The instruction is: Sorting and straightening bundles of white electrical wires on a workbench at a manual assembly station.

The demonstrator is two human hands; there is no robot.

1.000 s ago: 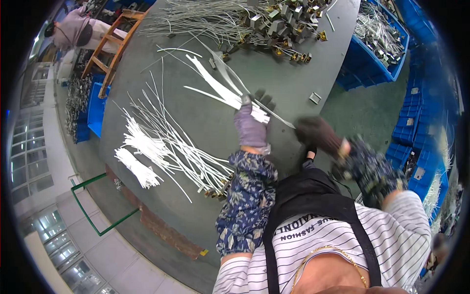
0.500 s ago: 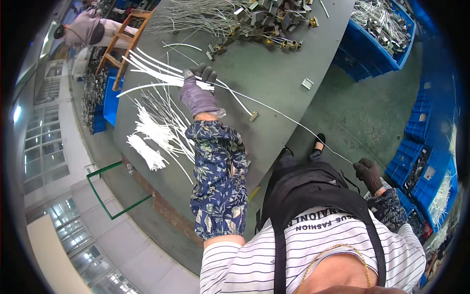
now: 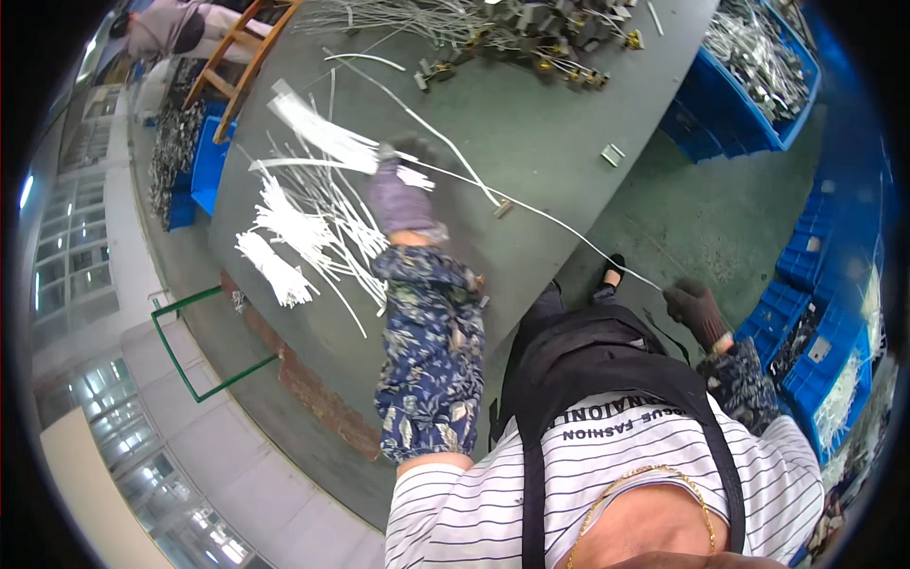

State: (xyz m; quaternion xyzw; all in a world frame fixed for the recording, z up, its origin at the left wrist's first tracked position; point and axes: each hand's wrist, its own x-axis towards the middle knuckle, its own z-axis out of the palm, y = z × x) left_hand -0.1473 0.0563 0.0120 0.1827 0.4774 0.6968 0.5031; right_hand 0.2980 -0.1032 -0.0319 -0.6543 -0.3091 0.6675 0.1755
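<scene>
Left hand [image 3: 398, 194] gripping slender, curved white strands [image 3: 327, 135].

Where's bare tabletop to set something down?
Between the heap of metal-ended cables, the metal bracket and the stretched white strand; also below that strand, right of the floral left sleeve. Crowded: far side, and leftward, where white strips lie near the left hand.

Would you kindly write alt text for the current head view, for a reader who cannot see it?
A person's gloved left hand holds a bundle of white strands over a grey table, while the gloved right hand grips a long white wire running between the hands. More white strands lie nearby, and a blue bin stands beyond the table's right edge.
</scene>
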